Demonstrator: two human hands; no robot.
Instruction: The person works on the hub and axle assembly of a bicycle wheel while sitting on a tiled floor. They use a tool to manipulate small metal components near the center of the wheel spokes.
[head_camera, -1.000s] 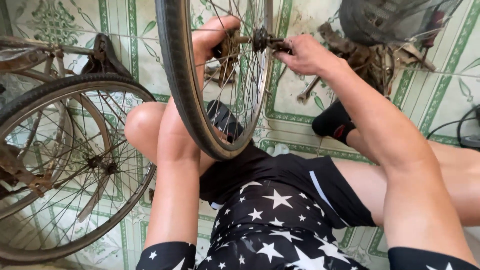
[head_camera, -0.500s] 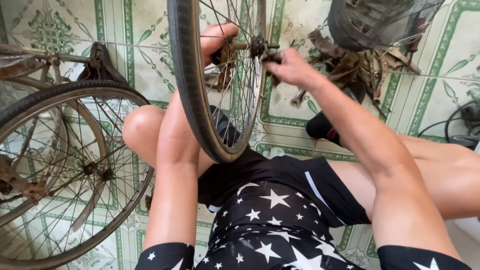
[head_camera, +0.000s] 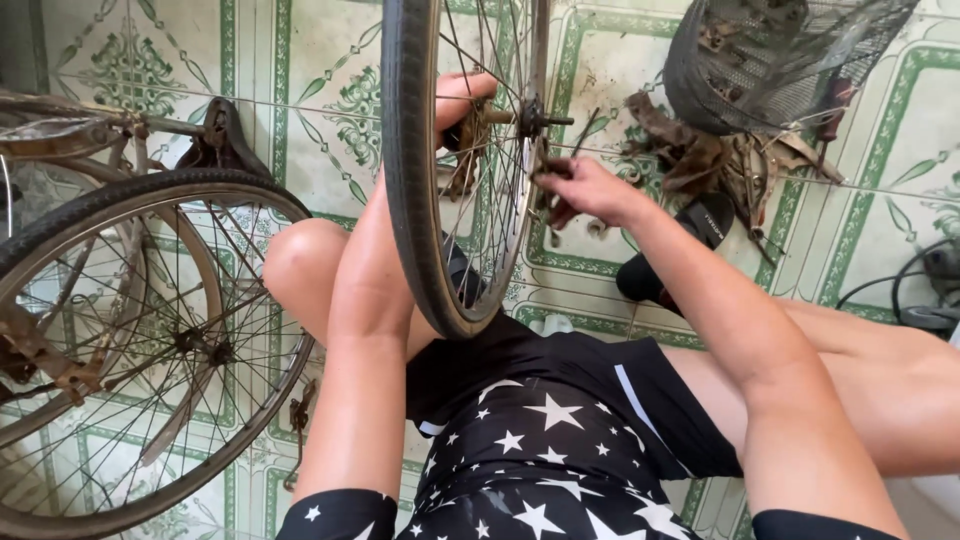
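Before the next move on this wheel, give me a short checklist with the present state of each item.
1. Left hand at the hub of the upright black-tyred spoked bicycle wheel: ok, fingers on the far side of the hub.
2. Right hand near the hub: ok, below the protruding axle.
3. What the right fingers pinch: cannot tell, too small.
4. Wheel braced: ok, its lower rim sits between the thighs.
5. Second bicycle wheel on the tiled floor: ok, apart to the left.
6. Black wire basket: ok, apart.
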